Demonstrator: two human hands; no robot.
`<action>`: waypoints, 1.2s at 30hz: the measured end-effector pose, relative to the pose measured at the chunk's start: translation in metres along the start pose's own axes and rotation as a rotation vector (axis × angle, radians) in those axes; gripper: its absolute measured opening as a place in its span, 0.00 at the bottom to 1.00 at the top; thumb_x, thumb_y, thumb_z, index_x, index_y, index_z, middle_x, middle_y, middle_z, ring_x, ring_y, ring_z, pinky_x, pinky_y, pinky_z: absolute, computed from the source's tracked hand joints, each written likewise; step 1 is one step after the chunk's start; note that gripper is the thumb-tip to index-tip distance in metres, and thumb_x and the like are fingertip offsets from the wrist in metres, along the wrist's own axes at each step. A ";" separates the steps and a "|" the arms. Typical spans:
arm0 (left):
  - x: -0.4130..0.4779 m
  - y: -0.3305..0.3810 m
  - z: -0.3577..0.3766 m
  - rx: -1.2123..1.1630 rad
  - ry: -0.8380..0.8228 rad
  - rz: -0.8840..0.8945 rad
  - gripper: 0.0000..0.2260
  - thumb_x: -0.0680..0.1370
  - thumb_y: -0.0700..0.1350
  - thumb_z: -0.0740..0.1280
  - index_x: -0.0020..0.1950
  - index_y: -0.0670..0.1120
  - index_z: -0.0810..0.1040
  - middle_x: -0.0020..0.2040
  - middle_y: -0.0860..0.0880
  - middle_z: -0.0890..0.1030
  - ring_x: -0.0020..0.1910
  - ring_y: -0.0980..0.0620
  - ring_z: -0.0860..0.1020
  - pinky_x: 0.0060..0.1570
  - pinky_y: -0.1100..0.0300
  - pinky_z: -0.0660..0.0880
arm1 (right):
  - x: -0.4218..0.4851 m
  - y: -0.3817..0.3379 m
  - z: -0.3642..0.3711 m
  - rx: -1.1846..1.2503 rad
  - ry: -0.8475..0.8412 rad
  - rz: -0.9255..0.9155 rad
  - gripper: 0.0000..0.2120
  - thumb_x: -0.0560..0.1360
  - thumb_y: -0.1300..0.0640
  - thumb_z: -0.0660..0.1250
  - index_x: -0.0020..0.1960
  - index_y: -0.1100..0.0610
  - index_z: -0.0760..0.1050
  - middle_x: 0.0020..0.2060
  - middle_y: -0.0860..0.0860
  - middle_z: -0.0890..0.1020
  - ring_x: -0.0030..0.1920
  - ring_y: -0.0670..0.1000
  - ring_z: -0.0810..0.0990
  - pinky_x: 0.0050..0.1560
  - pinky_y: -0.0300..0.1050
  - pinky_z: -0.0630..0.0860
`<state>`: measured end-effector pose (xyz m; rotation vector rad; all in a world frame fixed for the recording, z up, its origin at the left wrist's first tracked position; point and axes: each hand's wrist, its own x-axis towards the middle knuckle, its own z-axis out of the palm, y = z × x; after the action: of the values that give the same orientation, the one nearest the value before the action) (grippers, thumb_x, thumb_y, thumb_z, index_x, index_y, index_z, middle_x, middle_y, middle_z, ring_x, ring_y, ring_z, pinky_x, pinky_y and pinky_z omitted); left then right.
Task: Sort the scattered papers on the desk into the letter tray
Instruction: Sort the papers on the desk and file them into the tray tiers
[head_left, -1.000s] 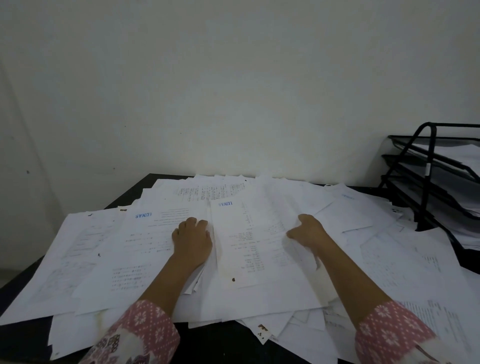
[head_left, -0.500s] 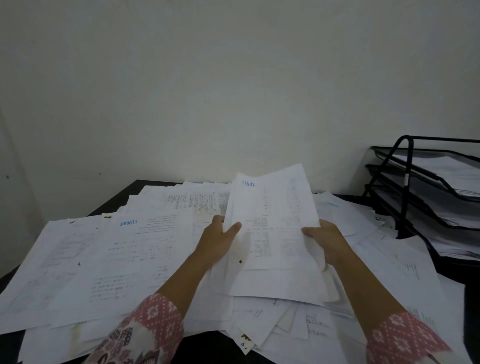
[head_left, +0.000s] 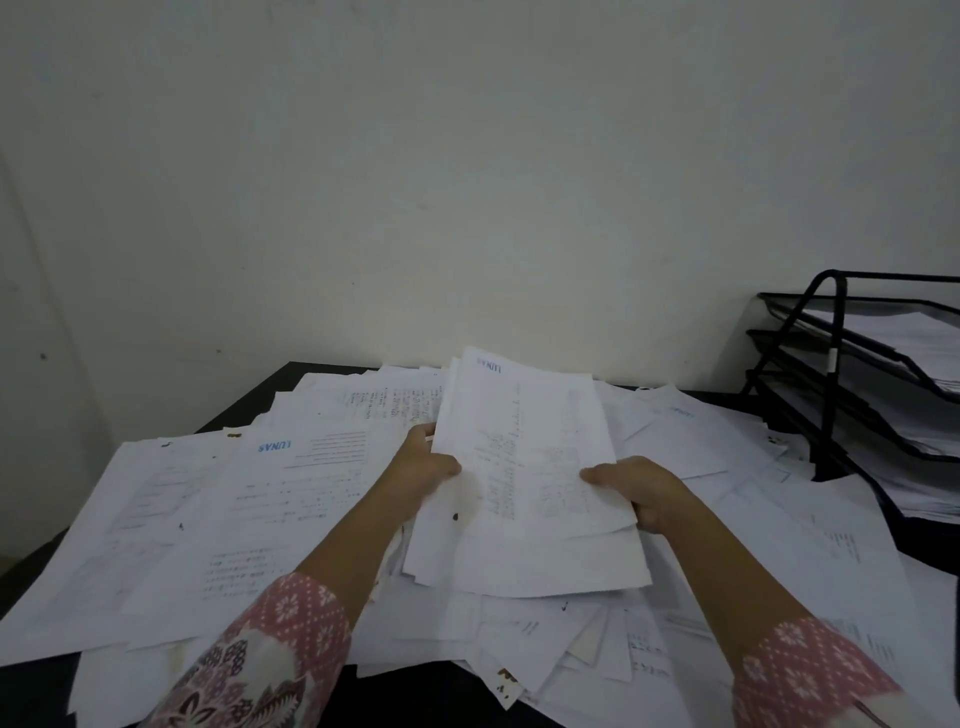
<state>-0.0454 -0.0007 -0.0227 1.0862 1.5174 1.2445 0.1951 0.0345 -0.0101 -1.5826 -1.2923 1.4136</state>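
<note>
head view: left hand (head_left: 426, 467) and right hand (head_left: 641, 491) grip papers (head_left: 524, 483).

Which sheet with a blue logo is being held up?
The held sheet, gripped by the left hand and right hand; the other logo sheets lie flat.

Scattered papers (head_left: 291, 499): thin white matt paper, printed, some creased, a few brown-stained. Held sheets (head_left: 524, 467): same matt paper, slightly curled. Letter tray (head_left: 831, 374): black metal, wire frame, fine mesh shelves, dull sheen. Desk (head_left: 410, 699): black, smooth, matt. Sleeves (head_left: 291, 629): soft patterned cloth. Wall (head_left: 467, 182): matt paint.
</note>
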 end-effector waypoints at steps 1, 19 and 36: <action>0.000 0.001 -0.005 0.033 0.002 -0.007 0.26 0.74 0.31 0.65 0.70 0.43 0.63 0.64 0.42 0.73 0.57 0.43 0.75 0.53 0.52 0.75 | 0.001 0.001 0.005 -0.059 0.007 -0.002 0.21 0.74 0.63 0.70 0.63 0.70 0.70 0.57 0.63 0.78 0.47 0.58 0.79 0.47 0.50 0.79; -0.015 -0.032 -0.153 1.013 0.493 -0.319 0.34 0.72 0.64 0.67 0.66 0.42 0.64 0.65 0.39 0.67 0.66 0.41 0.65 0.64 0.48 0.64 | 0.010 -0.006 0.062 -0.067 0.028 -0.233 0.17 0.75 0.67 0.65 0.63 0.66 0.71 0.60 0.58 0.77 0.51 0.54 0.75 0.53 0.43 0.72; -0.015 -0.036 -0.153 0.938 0.675 -0.057 0.31 0.69 0.55 0.74 0.66 0.42 0.69 0.61 0.41 0.74 0.60 0.42 0.71 0.56 0.50 0.70 | 0.012 -0.006 0.074 -0.048 -0.007 -0.235 0.17 0.75 0.67 0.65 0.64 0.65 0.71 0.61 0.58 0.77 0.58 0.56 0.76 0.55 0.44 0.72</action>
<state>-0.1933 -0.0549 -0.0383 1.2077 2.7906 0.8720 0.1217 0.0375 -0.0242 -1.4041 -1.4728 1.2512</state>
